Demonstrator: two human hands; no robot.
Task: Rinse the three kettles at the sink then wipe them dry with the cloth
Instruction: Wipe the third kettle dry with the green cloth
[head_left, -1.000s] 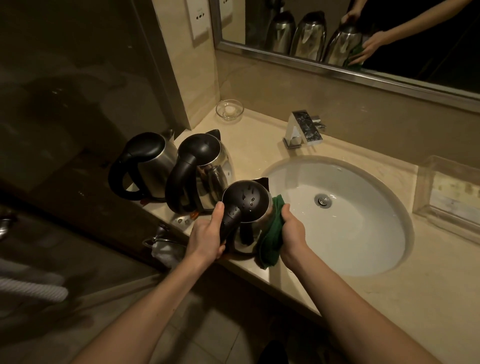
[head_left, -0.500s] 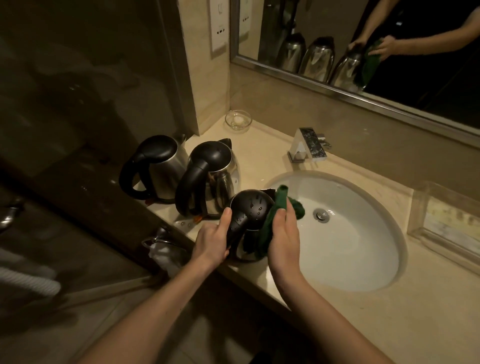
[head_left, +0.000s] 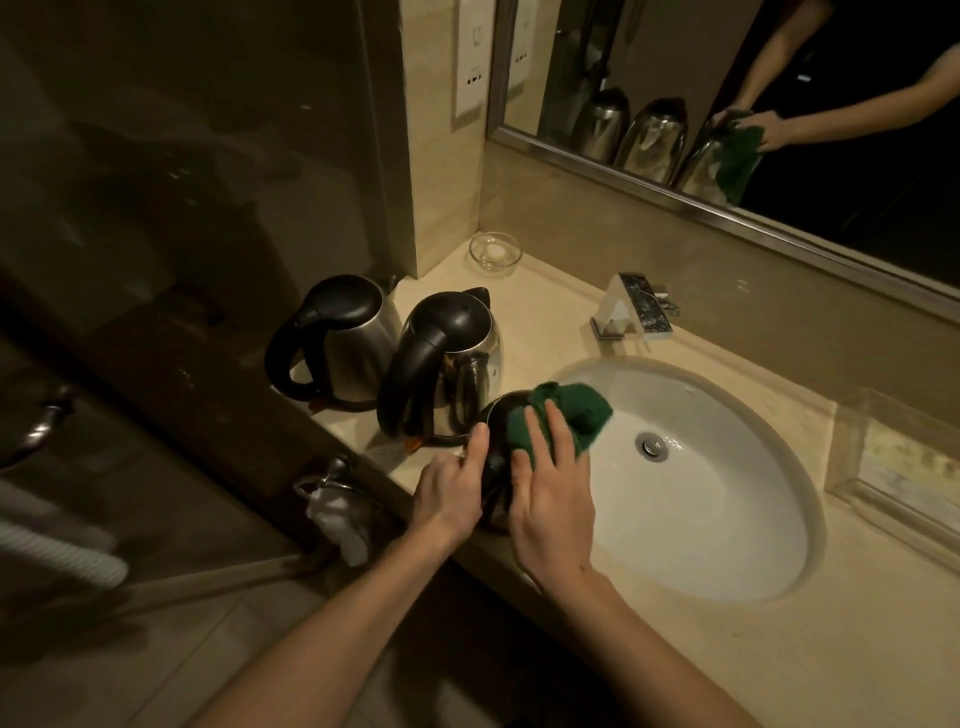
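A second ago the dark green cloth was bunched against the right flank of the nearest kettle, between it and the basin. Now the cloth lies spread over the kettle's domed black plastic lid. The right hand has moved up with it and lies flat on top, fingers straight and pressing the soft, nubbly fabric down, with nothing clamped in them. The left hand has not let go: it stays wrapped round the kettle's black handle, thumb up along it. This kettle – a rounded body of polished steel, mostly hidden under the hands – stands at the front edge of the beige stone counter, just beside the left rim of the oval white sink basin.

The other two kettles are unmoved, side by side along the counter's left edge. The middle kettle has a mirror-bright belly and a pointed spout, and the far-left kettle has a duller brushed wall and a looped black handle. The two stand close together, and the middle one is just beside the kettle being wiped.

At the counter's back left corner sits a small clear glass dish. A square chrome tap stands at the back edge behind the basin, below the metal-framed mirror, which reflects all three steel bodies and the cloth.
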